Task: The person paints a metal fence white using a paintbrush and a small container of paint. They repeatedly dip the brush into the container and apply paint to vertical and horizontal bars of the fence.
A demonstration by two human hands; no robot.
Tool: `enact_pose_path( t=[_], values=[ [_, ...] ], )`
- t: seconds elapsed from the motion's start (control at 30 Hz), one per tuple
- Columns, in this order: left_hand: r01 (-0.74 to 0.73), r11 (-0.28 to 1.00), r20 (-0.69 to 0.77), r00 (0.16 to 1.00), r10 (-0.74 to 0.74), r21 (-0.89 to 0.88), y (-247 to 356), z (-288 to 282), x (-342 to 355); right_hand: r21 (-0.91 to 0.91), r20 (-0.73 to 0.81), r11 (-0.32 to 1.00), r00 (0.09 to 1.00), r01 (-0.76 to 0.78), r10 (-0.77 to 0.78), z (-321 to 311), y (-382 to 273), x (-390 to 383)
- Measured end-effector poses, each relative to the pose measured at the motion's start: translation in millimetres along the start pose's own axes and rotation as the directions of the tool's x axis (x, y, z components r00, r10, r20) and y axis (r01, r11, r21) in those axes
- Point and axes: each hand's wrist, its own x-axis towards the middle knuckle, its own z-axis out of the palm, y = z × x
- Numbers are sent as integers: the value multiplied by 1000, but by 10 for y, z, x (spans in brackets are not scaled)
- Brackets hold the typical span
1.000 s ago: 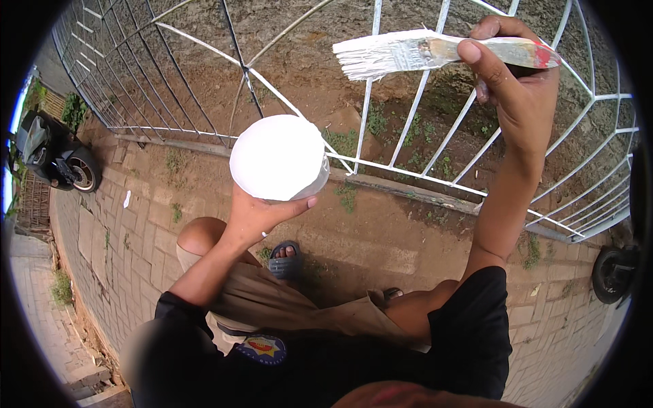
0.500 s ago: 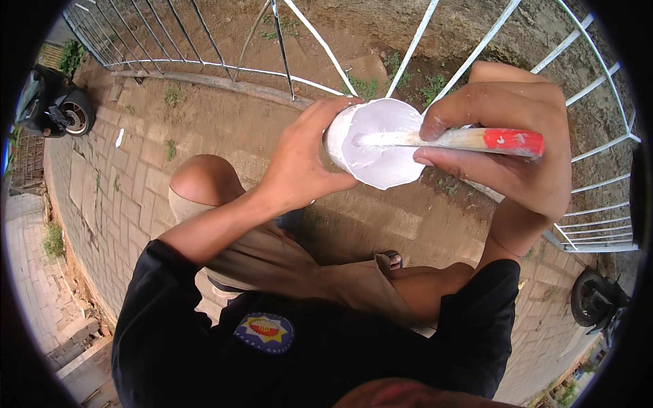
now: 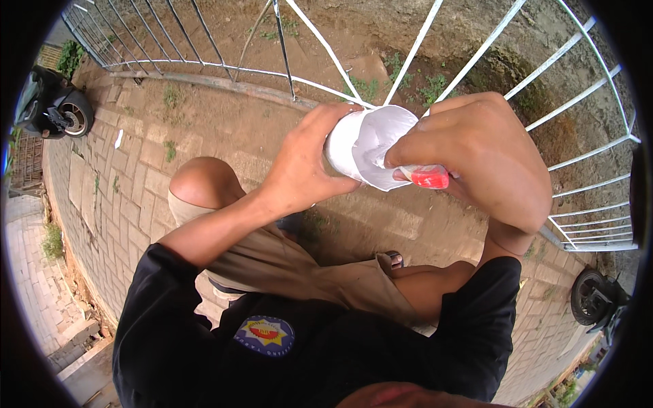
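The left hand [image 3: 299, 166] is wrapping its fingers around a white paint cup [image 3: 364, 153], tilted before the white metal fence [image 3: 476, 54]. The right hand [image 3: 476, 146] is pinching a red-handled paintbrush [image 3: 425, 177], bristles inside the cup. The cup is looking light, thin and likely paint-slick, so gripping its wall gently seems wisest.

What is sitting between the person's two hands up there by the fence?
In the head view, a white cup sits between them: the left hand wraps its side, and the right hand holds a red-tipped brush handle poked into it.
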Motion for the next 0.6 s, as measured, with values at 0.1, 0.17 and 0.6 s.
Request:
enact_pose_path(
  t=[0.1, 0.17, 0.6],
  values=[
    [-8, 1000, 19, 1000, 8, 14, 8, 0, 1, -31, -2, 999, 999, 41, -41, 58, 0, -17],
    [4, 999, 40, 999, -5, 35, 18, -3, -5, -55, 61, 998, 998, 17, -13, 57, -9, 1],
    [85, 996, 49, 995, -86, 21, 35, -16, -39, 228, -210, 968, 976, 103, -54, -55, 133, -55]
  ],
)
